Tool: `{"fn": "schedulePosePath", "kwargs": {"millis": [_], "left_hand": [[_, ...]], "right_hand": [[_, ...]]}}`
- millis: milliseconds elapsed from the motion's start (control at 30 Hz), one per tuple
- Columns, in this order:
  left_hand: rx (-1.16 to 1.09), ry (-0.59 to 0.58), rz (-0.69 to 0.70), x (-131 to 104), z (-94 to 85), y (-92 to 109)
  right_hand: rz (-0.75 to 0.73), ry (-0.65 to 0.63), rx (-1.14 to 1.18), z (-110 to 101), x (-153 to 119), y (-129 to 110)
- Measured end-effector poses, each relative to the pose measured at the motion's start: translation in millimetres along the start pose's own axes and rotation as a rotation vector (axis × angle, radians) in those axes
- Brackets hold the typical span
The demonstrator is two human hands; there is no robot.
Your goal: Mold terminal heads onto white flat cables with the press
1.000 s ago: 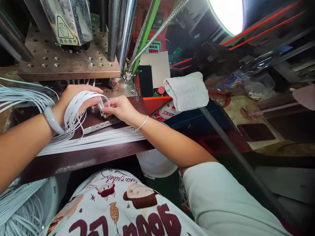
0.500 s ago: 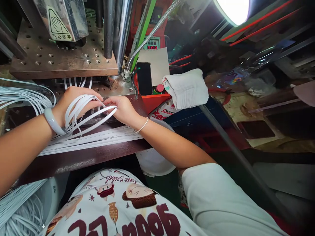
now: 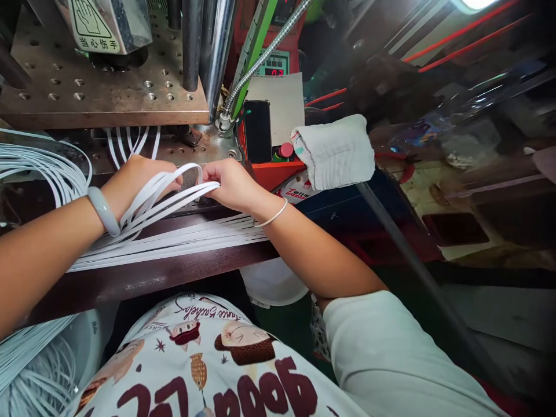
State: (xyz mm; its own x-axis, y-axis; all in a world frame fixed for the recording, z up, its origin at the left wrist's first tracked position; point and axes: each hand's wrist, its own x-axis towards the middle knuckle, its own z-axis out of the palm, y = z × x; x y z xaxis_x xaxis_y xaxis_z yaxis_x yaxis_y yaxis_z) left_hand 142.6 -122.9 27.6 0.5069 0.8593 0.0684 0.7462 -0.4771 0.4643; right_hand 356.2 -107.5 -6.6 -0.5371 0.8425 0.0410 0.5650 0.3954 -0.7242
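My left hand (image 3: 145, 179) is closed on a looped bundle of white cables (image 3: 150, 200) just in front of the press. To its right, my right hand (image 3: 228, 182) pinches the ends of several of these cables, its fingertips partly hidden. Behind my left hand, several white cables (image 3: 116, 145) run out from beneath the perforated metal plate (image 3: 130, 110). More white cables (image 3: 174, 240) lie flat along the dark table edge below both hands. A large coil of white cable (image 3: 39, 162) rests at the left.
A tub (image 3: 89, 347) of white cables stands at lower left, and a white bucket (image 3: 275, 281) sits below the table. On the right are a phone (image 3: 257, 132), a red button (image 3: 285, 150) and a folded cloth (image 3: 334, 152) on a bar. Metal posts (image 3: 191, 46) rise behind.
My right hand has moved right with the cable ends, away from my left hand. The loops between them are drawn out longer. The view has shifted slightly.
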Motion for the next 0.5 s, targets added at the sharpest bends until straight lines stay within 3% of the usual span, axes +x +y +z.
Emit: {"fn": "schedulePosePath", "kwargs": {"millis": [100, 333, 500], "left_hand": [[-0.045, -0.071, 0.063, -3, 2.9, -1], [-0.277, 0.074, -0.012, -31, 13.9, 10], [-0.232, 0.227, 0.04, -40, 35.0, 7]], "right_hand": [[-0.078, 0.013, 0.127, 6, -1, 7], [-0.266, 0.025, -0.027, 12, -22, 0], [-0.495, 0.13, -0.154, 27, -33, 8]]}}
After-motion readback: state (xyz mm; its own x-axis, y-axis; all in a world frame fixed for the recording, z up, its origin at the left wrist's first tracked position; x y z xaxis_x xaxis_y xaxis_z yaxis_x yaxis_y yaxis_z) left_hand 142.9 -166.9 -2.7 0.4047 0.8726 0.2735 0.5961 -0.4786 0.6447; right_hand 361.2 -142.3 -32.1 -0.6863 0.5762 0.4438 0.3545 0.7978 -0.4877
